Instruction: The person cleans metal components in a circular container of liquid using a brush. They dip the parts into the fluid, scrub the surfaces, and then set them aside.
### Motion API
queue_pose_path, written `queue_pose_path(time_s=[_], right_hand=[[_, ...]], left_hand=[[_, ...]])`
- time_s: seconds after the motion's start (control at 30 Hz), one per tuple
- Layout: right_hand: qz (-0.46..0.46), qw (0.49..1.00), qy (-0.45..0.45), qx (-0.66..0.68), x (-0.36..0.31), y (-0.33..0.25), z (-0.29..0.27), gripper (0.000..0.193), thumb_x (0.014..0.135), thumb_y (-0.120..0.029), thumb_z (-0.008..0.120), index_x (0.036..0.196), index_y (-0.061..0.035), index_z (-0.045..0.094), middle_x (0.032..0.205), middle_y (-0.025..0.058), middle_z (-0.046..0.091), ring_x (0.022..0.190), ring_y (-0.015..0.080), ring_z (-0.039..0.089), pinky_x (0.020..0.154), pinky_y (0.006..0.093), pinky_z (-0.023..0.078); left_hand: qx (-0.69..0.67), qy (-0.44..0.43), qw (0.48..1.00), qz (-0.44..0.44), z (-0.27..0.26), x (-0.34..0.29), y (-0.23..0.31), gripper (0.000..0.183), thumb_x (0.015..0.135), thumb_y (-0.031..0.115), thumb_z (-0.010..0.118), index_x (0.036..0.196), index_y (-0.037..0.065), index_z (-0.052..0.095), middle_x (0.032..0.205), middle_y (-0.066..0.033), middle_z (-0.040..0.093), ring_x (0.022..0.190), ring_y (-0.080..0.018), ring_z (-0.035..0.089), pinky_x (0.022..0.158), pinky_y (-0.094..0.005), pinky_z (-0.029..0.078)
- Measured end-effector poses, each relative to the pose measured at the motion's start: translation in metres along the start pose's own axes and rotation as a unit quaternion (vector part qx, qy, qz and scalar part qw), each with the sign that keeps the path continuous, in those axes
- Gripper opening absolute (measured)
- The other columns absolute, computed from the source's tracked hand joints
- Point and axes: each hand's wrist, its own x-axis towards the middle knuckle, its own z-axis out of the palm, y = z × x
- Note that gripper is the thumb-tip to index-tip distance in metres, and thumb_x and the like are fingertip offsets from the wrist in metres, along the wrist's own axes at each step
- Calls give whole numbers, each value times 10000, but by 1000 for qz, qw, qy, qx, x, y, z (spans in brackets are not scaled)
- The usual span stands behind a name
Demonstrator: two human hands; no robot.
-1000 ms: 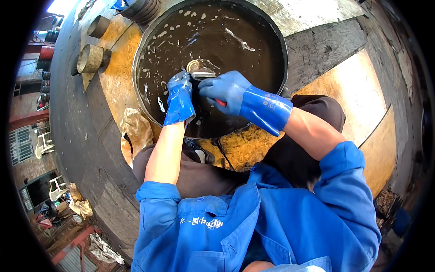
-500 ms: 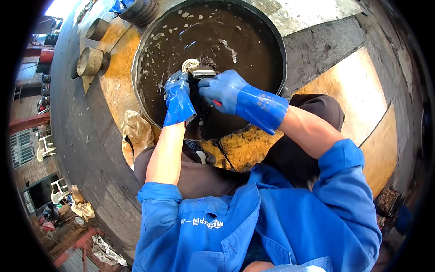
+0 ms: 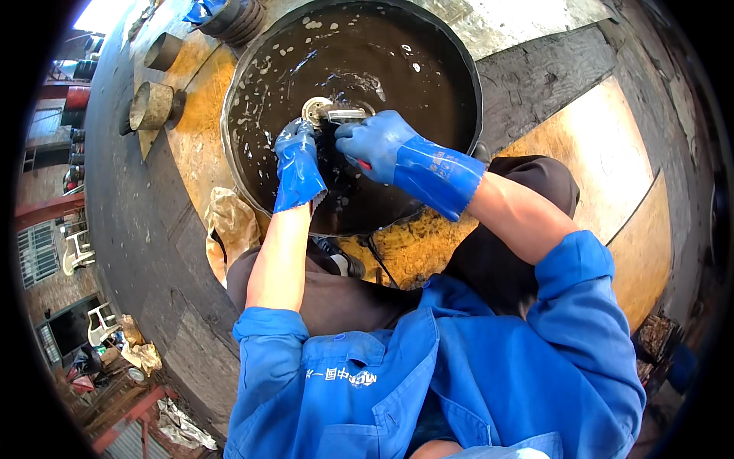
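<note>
A round, pale part (image 3: 316,109) with a ring-shaped rim is held over the inside of a wide tub (image 3: 480,107), left of the tub's middle and well short of its far edge. The left hand (image 3: 297,144), in a blue glove, grips it at the near side with bent fingers; the thumb's exact place is hard to make out. Just to the right of the part is a flat tool (image 3: 346,115) with a silvery band and a bit of red handle. The right hand (image 3: 375,144), also gloved in blue, has its fingers closed around that tool. Whether the tool touches the part cannot be told.

Below both hands, dark brown liquid (image 3: 420,157) fills the tub, with pale flecks of foam mostly toward the tub's left and far edges. The area between the hands is too dark to read.

Beyond the tub's left edge, a yellowish board (image 3: 205,107) lies on the floor. Two short, open cylinders stand on that side, a pale one (image 3: 151,105) and a darker one (image 3: 165,50) farther off. A stack of dark buckets (image 3: 238,21) sits by the tub's far left edge. Nearer, a crumpled tan bag (image 3: 232,226) lies beside the left knee. Pale boards (image 3: 604,141) cover the floor to the right, and a white chair (image 3: 78,252) shows far to the left.
</note>
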Motion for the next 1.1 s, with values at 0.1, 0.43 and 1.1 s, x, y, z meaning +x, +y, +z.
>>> queue_pose_path(time_s=[0.1, 0.43, 1.1], right_hand=[[-34, 999, -18, -8, 3, -13, -13, 202, 814, -144, 663, 1015, -156, 676, 1210, 49, 687, 907, 300, 728, 736, 459, 583], [-26, 1000, -4, -13, 5, -7, -10, 246, 845, -193, 670, 1087, -155, 684, 1294, 46, 671, 914, 296, 728, 740, 458, 578], [-48, 967, 217, 122, 10, 16, 5, 194, 869, -117, 708, 1061, -103, 729, 1177, 86, 732, 948, 342, 717, 801, 425, 593]], left_hand=[[159, 8, 986, 57, -9, 22, -31, 302, 994, 181, 490, 1042, 98, 777, 1047, -166, 760, 959, -336, 726, 829, -420, 574], [44, -48, 998, -15, -7, 30, -29, 354, 1066, 179, 445, 1168, 48, 757, 1072, -82, 775, 949, -215, 713, 850, -369, 566], [40, -50, 994, 89, -9, 33, -59, 270, 997, 150, 538, 1124, 101, 770, 1091, -146, 764, 969, -302, 731, 835, -410, 572]])
